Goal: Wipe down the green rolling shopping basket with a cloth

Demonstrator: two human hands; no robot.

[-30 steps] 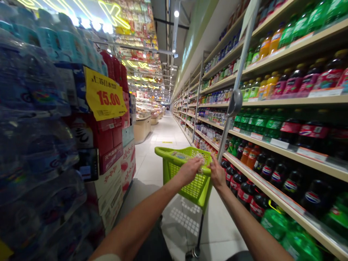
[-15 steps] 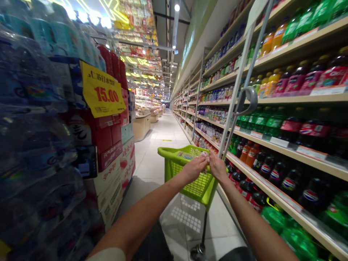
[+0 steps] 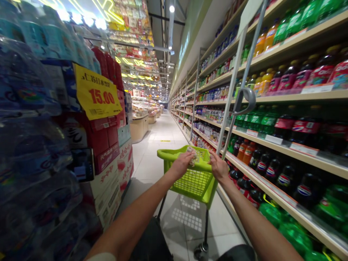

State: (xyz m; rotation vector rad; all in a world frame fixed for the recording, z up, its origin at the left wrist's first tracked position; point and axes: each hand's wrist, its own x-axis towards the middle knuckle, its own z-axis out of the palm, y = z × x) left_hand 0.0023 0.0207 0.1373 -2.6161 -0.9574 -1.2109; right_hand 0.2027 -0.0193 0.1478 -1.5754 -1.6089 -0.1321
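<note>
A lime-green wheeled shopping basket (image 3: 194, 183) stands in the aisle in front of me. Its grey telescopic handle (image 3: 241, 81) rises steeply to the upper right. My left hand (image 3: 182, 164) hovers over the basket's near rim with its fingers curled round a small crumpled packet (image 3: 192, 158). Beside the basket's right corner, my right hand (image 3: 218, 166) has bent fingers; I cannot make out anything in them. A flat packaged item lies inside the basket, mostly hidden by my hands.
Long shelves of soft-drink bottles (image 3: 288, 177) run along the right side, close to my right arm. On the left stand shrink-wrapped water packs (image 3: 29, 119) and red cartons with a yellow 15.00 price sign (image 3: 96, 95). The tiled aisle (image 3: 163, 139) stretches ahead.
My hands, which met over the packet at the basket's rim half a second ago, have drawn apart; the left one now keeps the packet. The basket has rolled slightly right.
</note>
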